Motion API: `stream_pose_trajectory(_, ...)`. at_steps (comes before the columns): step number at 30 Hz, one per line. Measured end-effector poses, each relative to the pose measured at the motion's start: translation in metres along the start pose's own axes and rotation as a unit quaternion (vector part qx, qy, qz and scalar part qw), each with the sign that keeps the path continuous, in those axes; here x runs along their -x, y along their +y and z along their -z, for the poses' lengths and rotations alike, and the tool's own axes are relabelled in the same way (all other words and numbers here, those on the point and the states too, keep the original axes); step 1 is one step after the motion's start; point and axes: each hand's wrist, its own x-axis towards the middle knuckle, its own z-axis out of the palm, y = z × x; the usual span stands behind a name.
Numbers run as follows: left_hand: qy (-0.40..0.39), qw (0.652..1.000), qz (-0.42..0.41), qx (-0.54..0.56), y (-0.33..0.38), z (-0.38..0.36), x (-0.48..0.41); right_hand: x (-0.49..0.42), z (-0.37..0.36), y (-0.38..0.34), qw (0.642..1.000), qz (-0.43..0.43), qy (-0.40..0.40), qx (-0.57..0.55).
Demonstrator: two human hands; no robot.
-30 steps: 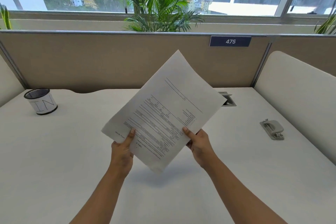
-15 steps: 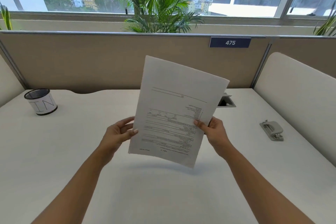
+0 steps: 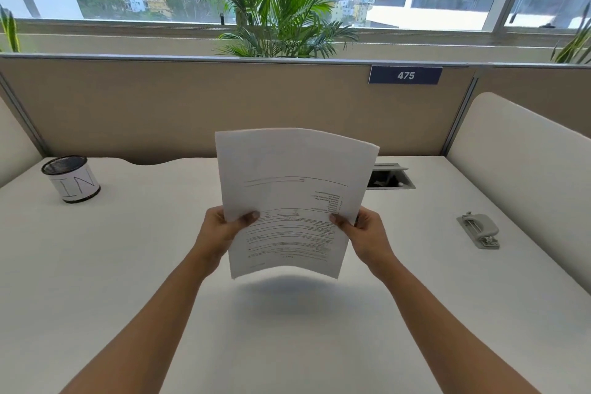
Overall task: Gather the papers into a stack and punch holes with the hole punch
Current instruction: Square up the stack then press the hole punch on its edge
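Observation:
I hold a stack of white printed papers (image 3: 294, 189) upright above the middle of the white desk (image 3: 128, 265); the print faces me, upside down, and the sheets bow slightly. My left hand (image 3: 224, 230) grips the left edge, thumb on the front. On the right edge sits my right hand (image 3: 364, 230), gripping the same way. The lower edge hangs just above the desk and casts a shadow. A grey hole punch (image 3: 479, 230) lies on the desk far to the right, apart from both hands.
A mesh pen cup (image 3: 71, 178) marked "IN" stands at the back left. A cable hatch (image 3: 390, 176) is open behind the papers. Beige partitions with a "475" plate (image 3: 405, 75) close the back; white side panels (image 3: 524, 176) flank the desk.
The papers turned from a slant to upright and sank toward the desk. My left hand, loose half a second ago, has closed on the left edge; both hands now grip the sides.

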Motion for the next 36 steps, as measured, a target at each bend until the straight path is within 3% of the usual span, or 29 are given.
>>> stream_pose_trajectory(4, 0.049, 0.999, 0.003, 0.002, -0.007, -0.004, 0.002, 0.002, -0.007, 0.000, 1.000, 0.002, 0.004, 0.013)
stream_pose_trajectory(17, 0.032, 0.999, 0.032, -0.016, -0.014, -0.008, 0.004, 0.004, -0.008, 0.010, 0.998, -0.053, 0.002, 0.019)
stream_pose_trajectory(29, 0.048, 0.998, 0.030, -0.004, -0.012, -0.008, 0.004, 0.006, -0.004, 0.017, 0.998, -0.043, -0.028, 0.024)
stream_pose_trajectory(36, 0.079, 0.991, -0.010, 0.105, -0.010, -0.004, 0.006, 0.011, 0.016, 0.034, 0.996, -0.088, -0.033, -0.009)
